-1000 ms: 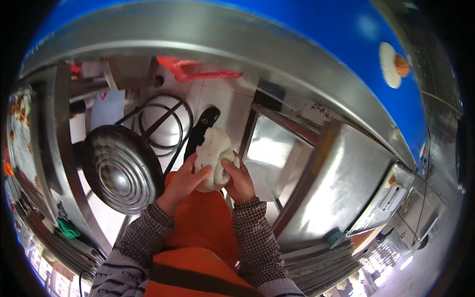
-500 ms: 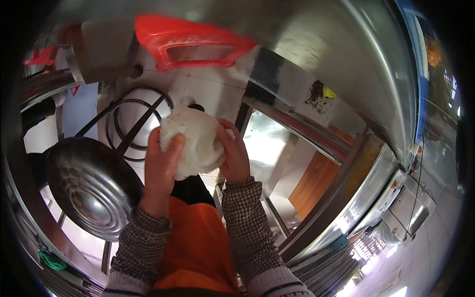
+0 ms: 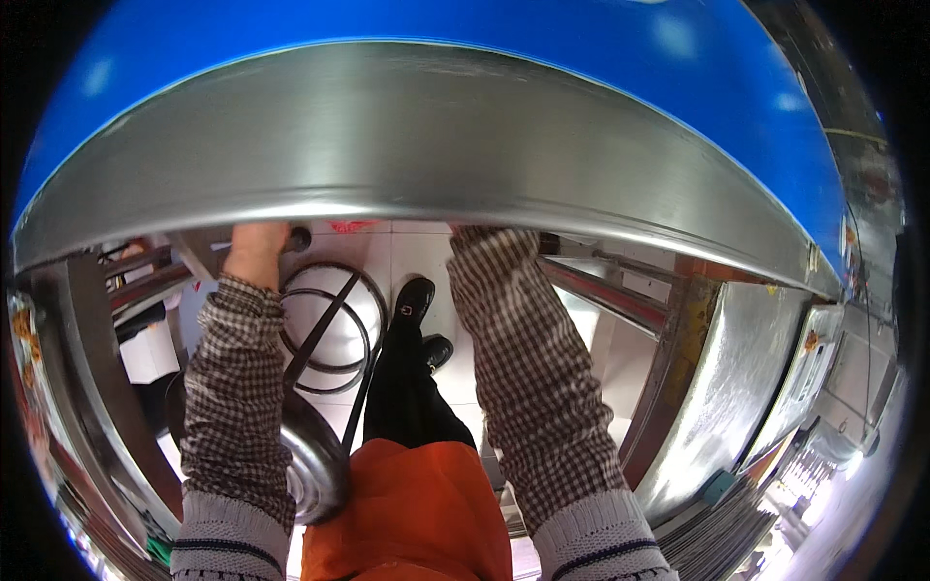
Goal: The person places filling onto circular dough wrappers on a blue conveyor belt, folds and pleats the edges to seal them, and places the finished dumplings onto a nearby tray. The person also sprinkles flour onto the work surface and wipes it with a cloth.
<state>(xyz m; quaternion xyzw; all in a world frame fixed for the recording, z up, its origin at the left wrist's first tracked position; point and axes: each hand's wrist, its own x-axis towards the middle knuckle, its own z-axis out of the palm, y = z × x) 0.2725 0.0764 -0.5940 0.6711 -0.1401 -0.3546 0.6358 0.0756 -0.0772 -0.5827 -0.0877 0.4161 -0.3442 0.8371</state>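
Both my arms reach forward beneath the lower edge of a wide stainless steel panel (image 3: 387, 136). Of my left hand (image 3: 257, 247), only the wrist and the back near it show; the panel covers its fingers. My right forearm, in a checked sleeve (image 3: 533, 339), runs up to the same edge, and that hand is almost wholly covered. Whatever either hand holds is hidden. The soft white lump seen earlier is out of sight.
Bright blue surface (image 3: 387, 21) lies above the panel. By my left forearm is a dark round metal pan (image 3: 318, 465), near black ring-shaped bars (image 3: 334, 392). A metal-sided cabinet (image 3: 717, 378) stands at right. My shoes (image 3: 415, 295) rest on pale tiles.
The view has shifted, and the steel panel with its blue top now fills the upper part. My hands, earlier holding a soft white lump in plain sight, have gone forward under the panel's edge.
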